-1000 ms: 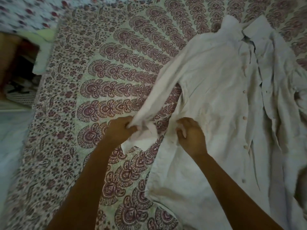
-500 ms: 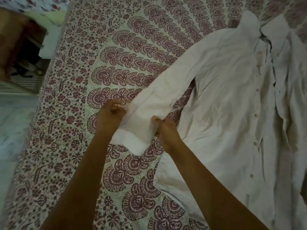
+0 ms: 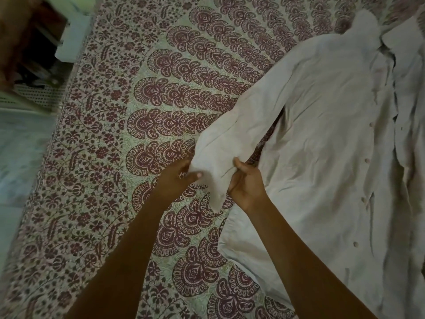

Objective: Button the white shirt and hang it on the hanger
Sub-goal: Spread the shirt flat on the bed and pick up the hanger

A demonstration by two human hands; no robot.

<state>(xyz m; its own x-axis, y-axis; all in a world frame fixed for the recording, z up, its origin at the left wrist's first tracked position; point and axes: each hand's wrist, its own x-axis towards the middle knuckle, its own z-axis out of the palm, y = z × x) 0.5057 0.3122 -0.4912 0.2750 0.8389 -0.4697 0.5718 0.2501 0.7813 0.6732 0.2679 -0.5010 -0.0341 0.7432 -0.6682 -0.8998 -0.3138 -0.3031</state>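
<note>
The white shirt (image 3: 326, 139) lies spread on a patterned bedspread at the right, collar at the top right, its front open with a row of small buttons (image 3: 365, 160) down the placket. Its left sleeve (image 3: 232, 139) stretches diagonally toward me. My left hand (image 3: 177, 178) pinches the sleeve's cuff end from the left. My right hand (image 3: 247, 183) grips the same cuff from the right, thumb on top. The cuff hangs bunched between both hands, slightly lifted off the bed. No hanger is in view.
The maroon and cream printed bedspread (image 3: 138, 111) covers the bed. Its left edge drops to a pale floor (image 3: 20, 146). A white block and dark furniture (image 3: 71, 38) stand at the upper left beside the bed.
Both hands have closed in on the sleeve's cuff end and bunched it. The right hand left the shirt's body for the cuff. The view has shifted, moving the shirt rightward.
</note>
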